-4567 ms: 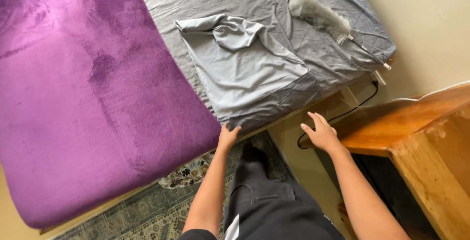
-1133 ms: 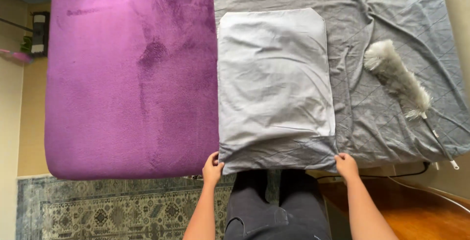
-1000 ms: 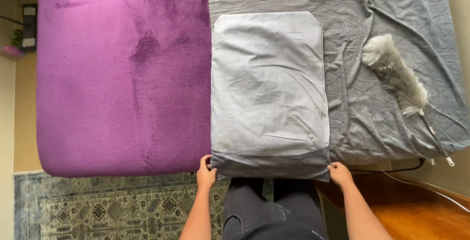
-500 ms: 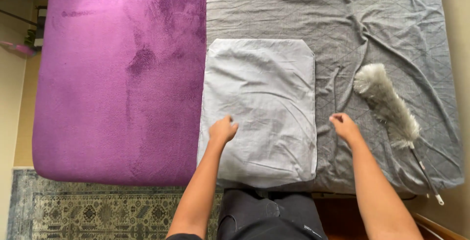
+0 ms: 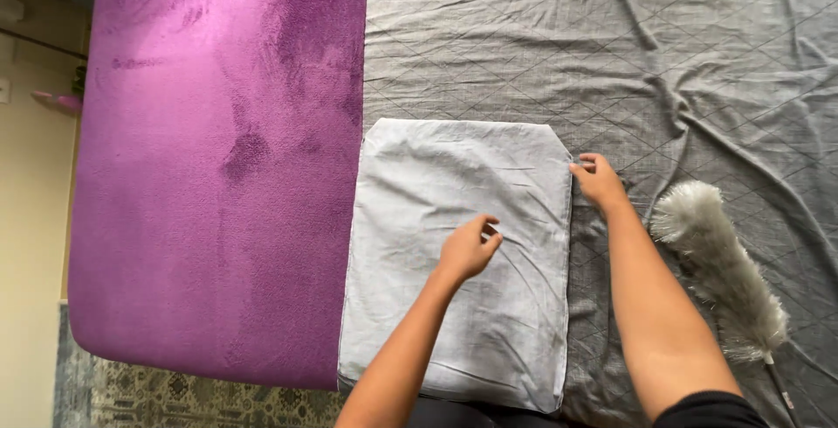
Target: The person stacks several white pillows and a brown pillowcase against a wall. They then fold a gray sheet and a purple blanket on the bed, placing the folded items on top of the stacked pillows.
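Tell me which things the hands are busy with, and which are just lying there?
Busy with:
- pale grey pillowcase, under the left hand
- its right edge, pinched by the right hand

Just lying there:
- fluffy duster
- purple blanket
- grey bedsheet
- patterned rug

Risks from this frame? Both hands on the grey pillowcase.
1. The right hand pinches only the pillowcase's right edge; a tug may skew it.
2. The left hand rests mid-fabric and could press creases in.
3. The feather duster lies beside the right forearm and may get knocked.
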